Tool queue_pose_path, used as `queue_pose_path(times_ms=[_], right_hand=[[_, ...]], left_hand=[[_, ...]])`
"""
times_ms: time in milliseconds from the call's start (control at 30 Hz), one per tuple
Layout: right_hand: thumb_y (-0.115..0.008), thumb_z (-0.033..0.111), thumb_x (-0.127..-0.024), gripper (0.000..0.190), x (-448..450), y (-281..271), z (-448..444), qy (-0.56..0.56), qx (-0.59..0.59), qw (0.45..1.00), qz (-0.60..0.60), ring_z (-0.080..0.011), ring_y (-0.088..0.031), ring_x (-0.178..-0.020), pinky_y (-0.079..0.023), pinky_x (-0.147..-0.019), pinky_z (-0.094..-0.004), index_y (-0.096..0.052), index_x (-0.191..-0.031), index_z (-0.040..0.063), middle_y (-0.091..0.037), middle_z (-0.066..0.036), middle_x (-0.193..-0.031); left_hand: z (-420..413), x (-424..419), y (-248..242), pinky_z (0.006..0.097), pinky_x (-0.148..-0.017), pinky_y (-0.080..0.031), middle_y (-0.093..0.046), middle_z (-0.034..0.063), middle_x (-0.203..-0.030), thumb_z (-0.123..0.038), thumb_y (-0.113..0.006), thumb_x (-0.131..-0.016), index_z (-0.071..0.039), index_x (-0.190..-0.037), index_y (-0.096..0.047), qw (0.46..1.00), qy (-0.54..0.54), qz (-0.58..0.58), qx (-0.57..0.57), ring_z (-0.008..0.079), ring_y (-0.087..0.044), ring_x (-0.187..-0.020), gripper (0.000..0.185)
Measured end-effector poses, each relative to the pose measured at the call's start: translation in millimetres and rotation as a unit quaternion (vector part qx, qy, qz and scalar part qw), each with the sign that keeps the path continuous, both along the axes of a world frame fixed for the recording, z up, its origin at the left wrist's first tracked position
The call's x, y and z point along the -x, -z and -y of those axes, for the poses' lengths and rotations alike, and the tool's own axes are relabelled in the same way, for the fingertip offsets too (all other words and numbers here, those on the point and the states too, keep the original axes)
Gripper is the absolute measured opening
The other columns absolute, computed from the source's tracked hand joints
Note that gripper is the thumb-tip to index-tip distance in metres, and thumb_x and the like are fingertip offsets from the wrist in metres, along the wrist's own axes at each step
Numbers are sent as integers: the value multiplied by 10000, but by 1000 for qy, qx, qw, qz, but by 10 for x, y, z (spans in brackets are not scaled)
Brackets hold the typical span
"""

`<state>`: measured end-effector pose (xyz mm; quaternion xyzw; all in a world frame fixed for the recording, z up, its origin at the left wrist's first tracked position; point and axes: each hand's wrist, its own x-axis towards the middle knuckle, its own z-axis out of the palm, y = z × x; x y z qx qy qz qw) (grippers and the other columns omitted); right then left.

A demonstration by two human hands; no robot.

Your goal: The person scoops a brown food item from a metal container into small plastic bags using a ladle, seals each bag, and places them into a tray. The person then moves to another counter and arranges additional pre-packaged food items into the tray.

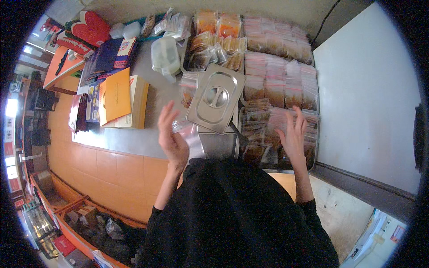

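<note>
My left hand (174, 140) is raised over the metal counter, fingers spread, holding nothing. Just right of it lies a clear plastic bag (195, 142), partly hidden by the hand. Between my hands a stainless steel lid (203, 106) with a recessed grip sits tilted on a metal container (219, 144). A dark handle (238, 133) sticks out from under the lid. My right hand (295, 134), also with fingers apart, hovers in front of zip bags (273, 122) of brown contents. Whether its fingertips touch these bags, I cannot tell.
More trays of filled zip bags (264, 83) stand behind, some bags (229, 25) with orange contents. A lidded plastic tub (165, 55) is left of them. Envelopes (115, 97) and stacked boxes lie farther left on the counter (150, 100). A white panel (365, 100) bounds the right side.
</note>
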<state>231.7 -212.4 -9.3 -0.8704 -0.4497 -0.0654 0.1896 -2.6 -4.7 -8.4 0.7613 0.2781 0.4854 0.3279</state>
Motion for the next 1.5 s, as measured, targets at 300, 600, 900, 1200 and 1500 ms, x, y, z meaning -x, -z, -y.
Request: queue_pose_path(times_ms=[300,600,900,1200,1500], right_hand=[[-693,161,-664,405,-316,158,17,-92,80,979,-162,-302,-515,-923,-403,-793,-401,-535,-1024,62,-543,-127,-961],[-675,123,-673,199,-471,-87,-40,-200,132,947,-214,-271,-527,-679,-408,-612,-347,-551,-711,-28,-520,-119,-688],[-722,174,-655,626,-212,126,16,-37,5,996,-76,-342,-389,-1106,-329,-931,-397,-381,-1160,29,-405,-165,-1163],[-512,156,-866,621,501,632,180,204,-303,877,-314,-296,-213,-1263,-206,-1017,-409,-116,-1335,58,-201,-202,-1355],[-453,159,-894,537,541,500,-31,169,-292,879,-337,-280,-211,-1277,-171,-1040,-395,-175,-1331,16,-204,-161,-1381]], left_hand=[[57,623,507,346,-974,-315,-459,102,-1187,109,-340,-732,-8,-1149,-453,944,-118,-12,309,207,-390,-1163,448],[130,559,705,317,-885,-391,-503,77,-1132,57,-437,-786,-36,-1117,-497,944,-43,-41,325,201,-457,-1093,349],[122,461,623,325,-882,-401,-462,81,-1162,28,-477,-795,-52,-1167,-448,945,-60,-41,318,211,-446,-1089,381],[214,422,846,417,-968,-263,-336,207,-1244,-95,-580,-733,-4,-1255,-314,937,-195,-122,264,358,-321,-1148,593],[86,380,844,425,-829,-356,-449,177,-1038,-213,-602,-774,-45,-988,-512,909,-221,-262,236,311,-437,-967,286]])
